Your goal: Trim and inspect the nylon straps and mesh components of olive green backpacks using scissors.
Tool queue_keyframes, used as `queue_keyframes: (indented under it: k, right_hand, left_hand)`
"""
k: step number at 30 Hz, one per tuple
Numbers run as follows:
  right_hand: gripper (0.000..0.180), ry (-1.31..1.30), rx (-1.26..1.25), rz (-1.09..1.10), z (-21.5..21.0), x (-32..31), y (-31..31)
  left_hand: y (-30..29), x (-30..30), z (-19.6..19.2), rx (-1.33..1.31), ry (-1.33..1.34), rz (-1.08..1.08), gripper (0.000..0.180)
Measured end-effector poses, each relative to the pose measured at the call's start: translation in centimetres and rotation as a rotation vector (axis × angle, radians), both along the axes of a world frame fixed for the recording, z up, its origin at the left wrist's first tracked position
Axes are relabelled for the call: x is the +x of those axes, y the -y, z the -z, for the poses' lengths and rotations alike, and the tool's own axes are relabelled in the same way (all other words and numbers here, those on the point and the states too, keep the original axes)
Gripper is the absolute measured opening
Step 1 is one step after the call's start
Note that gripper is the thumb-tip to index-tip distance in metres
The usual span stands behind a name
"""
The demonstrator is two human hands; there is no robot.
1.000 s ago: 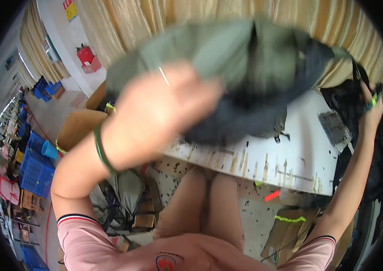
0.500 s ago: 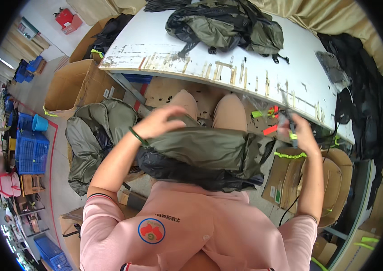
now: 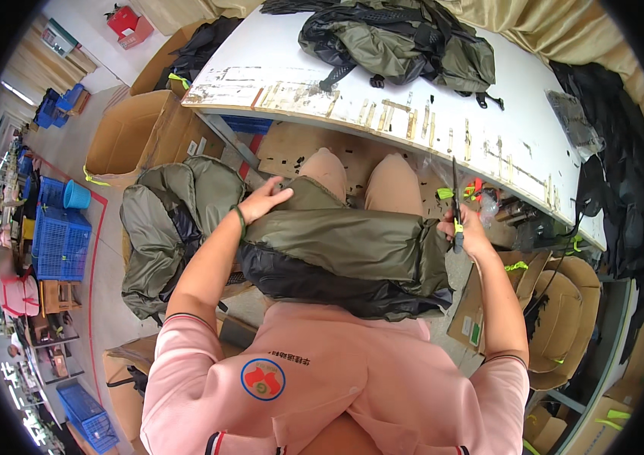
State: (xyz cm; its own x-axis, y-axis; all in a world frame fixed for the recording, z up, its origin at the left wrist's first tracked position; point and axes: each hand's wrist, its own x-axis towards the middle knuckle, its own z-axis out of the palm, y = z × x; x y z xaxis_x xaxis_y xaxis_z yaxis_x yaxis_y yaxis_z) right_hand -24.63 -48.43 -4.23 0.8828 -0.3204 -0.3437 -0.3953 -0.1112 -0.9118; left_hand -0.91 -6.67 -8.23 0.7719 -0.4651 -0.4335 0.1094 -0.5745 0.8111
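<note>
An olive-green and black backpack (image 3: 352,258) lies across my lap. My left hand (image 3: 263,200) rests flat on its left end, a green band on the wrist. At the bag's right end my right hand (image 3: 464,232) grips a pair of black scissors (image 3: 456,199) that points up. A second olive backpack (image 3: 405,42) lies on the white worktable (image 3: 276,68) in front of me.
A pile of olive bags (image 3: 159,227) sits on the floor at my left, beside open cardboard boxes (image 3: 121,136). Black bags (image 3: 625,174) hang at the table's right end. Blue crates (image 3: 60,243) stand far left. More cardboard boxes (image 3: 557,311) are at my right.
A second ago I held the backpack up before the camera; it has come down onto my lap. My left hand now lies flat on it and my right hand keeps the scissors.
</note>
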Motion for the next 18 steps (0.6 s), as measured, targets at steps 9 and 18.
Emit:
queue_keyframes:
  k: [9,18]
  right_hand:
    - [0.035,0.460,-0.364,0.067,-22.9,-6.0,4.0]
    - [0.029,-0.209,-0.124,-0.627,-11.7,-7.8,0.6]
  left_hand:
    - [-4.1,2.2,-8.8,-0.445,0.359,-0.394,0.011]
    - [-13.4,2.2,-8.3,-0.089,0.033,-0.091,0.019]
